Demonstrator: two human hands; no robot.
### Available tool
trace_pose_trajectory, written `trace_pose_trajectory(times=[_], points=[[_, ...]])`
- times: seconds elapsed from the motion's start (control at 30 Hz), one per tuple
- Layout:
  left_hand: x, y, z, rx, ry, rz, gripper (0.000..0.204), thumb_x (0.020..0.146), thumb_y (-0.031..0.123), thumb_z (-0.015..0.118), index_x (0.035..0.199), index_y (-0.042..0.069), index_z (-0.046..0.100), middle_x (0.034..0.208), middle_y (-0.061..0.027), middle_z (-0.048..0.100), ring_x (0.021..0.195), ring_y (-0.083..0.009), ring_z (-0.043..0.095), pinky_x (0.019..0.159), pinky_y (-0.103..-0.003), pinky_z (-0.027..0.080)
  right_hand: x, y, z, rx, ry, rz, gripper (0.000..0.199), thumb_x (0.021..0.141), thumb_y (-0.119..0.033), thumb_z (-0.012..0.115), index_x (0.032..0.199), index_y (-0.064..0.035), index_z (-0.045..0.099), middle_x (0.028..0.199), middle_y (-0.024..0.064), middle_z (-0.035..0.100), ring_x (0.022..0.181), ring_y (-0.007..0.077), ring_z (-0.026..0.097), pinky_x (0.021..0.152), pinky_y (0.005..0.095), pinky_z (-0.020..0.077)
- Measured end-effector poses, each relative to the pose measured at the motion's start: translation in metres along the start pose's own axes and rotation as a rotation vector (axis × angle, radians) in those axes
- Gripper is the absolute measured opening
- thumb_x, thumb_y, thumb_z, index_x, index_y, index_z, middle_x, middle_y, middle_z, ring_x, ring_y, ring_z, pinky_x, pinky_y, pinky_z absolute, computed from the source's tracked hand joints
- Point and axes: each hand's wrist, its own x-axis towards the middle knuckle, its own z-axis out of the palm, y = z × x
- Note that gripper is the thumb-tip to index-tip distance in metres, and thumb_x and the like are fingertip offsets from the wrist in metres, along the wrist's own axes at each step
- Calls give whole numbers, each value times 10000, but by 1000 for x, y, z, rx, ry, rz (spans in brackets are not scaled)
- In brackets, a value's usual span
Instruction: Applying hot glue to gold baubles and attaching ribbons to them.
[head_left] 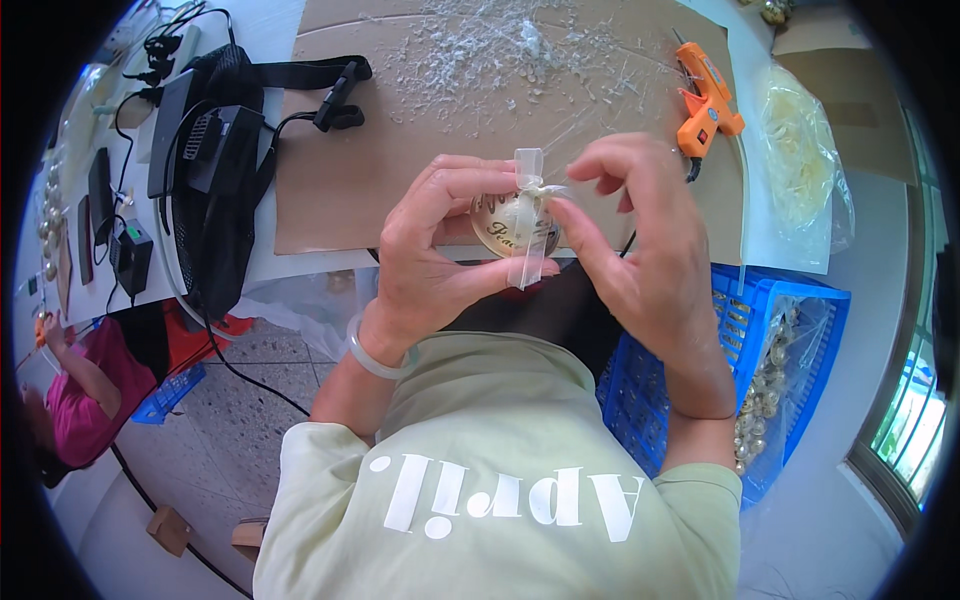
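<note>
A clear round bauble (497,222) with dark lettering sits in my left hand (430,225), its fingers and thumb curved around the sides. A sheer white ribbon (528,262) runs down over the bauble, its ends projecting above and below. On top of it is a small whitish bow (538,190). My right hand (645,220) is just to the right of the bow. Its thumb tip is close to the bow, the index finger bent and apart from the thumb, and nothing shows between them. The right hand is slightly blurred.
Cardboard (330,190) covers the table, with glue scraps (520,50) at the back. An orange glue gun (707,100) lies right, beside a plastic bag (800,150). A black bag (215,160) with straps lies left. A blue crate (735,290) of baubles stands lower right. Another person (90,400) works far left.
</note>
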Motion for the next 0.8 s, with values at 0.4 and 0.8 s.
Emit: trace_pose_trajectory(times=[0.4,0.8], points=[[0,-4,1,-44,16,-4,536,622,56,861,1084,-6,595,1110,-128,579,971,-179,630,794,-276,577,-24,0,25,-328,237,-265,394,654,-11,705,1032,-111,662,985,49,536,908,228,479,738,309,413],[0,-5,0,-33,10,-5,522,618,60,863,1065,-8,603,1108,-129,581,963,-177,633,790,-278,580,-26,-4,23,-248,206,-144,359,750,80,622,1036,-130,675,994,54,513,912,213,439,745,293,387]])
